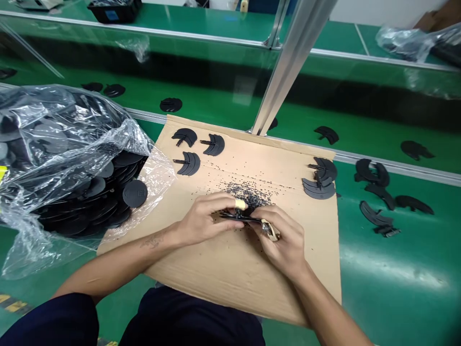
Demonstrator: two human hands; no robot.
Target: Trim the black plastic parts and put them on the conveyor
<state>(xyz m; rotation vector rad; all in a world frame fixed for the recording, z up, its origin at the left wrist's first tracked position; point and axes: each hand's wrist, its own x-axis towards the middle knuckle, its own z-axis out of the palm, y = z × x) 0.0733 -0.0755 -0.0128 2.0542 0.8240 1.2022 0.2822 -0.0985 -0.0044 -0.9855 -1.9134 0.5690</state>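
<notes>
My left hand [201,218] is closed on a thin black plastic part [232,216], seen nearly edge-on, with fingers above and thumb below. A cream-coloured cover wraps one of its fingertips. My right hand [283,238] is closed against the part's right side and grips a small tool with a shiny, cream-coloured end [270,230]; its working tip is hidden. Beneath and beyond the hands, small black plastic scraps [248,192] lie scattered on a cardboard sheet [216,269].
A clear plastic bag [72,120] of black discs lies at left, with one disc [135,193] at its mouth. Curved black parts [189,164] rest on the cardboard's left, others [319,188] on its right. More pieces [376,214] lie on the green table. A metal post [288,72] rises behind.
</notes>
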